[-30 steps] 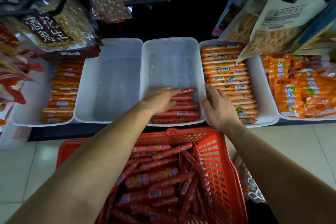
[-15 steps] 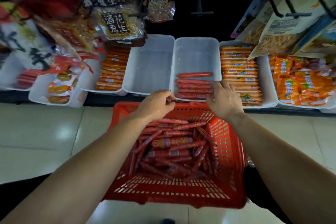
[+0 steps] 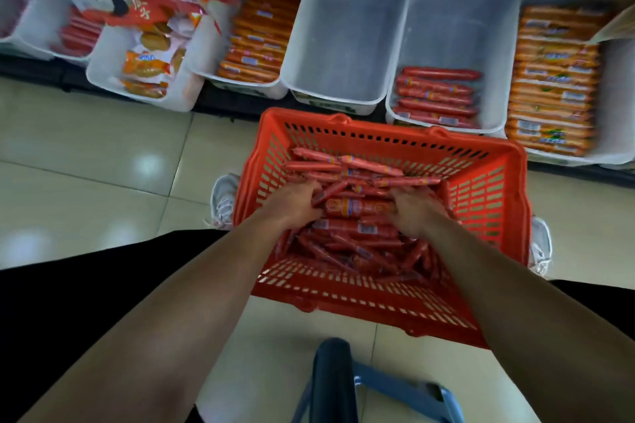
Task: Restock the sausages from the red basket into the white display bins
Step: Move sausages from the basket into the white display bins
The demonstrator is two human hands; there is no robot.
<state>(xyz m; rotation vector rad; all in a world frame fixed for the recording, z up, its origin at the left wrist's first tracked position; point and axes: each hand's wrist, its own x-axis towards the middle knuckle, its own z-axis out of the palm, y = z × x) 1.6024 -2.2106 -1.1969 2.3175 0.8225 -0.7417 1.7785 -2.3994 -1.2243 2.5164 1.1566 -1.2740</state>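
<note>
The red basket sits on the floor below me, holding a heap of red sausages. Both my hands are down inside it. My left hand and my right hand press against the two ends of a thick sausage and the thin ones around it, fingers curled into the heap. Beyond the basket, a white display bin holds several red sausages stacked at its near end. The white bin to its left has nothing in it.
Bins of orange sausages stand at the right and of orange sticks at the left, with snack packets farther left. Bagged goods hang above. My white shoes flank the basket. A blue stool frame is below.
My hands have left the bin's edge and dropped into the basket, closing around sausages. My view has tilted down and pulled back, bringing the whole basket and the stool into sight.
</note>
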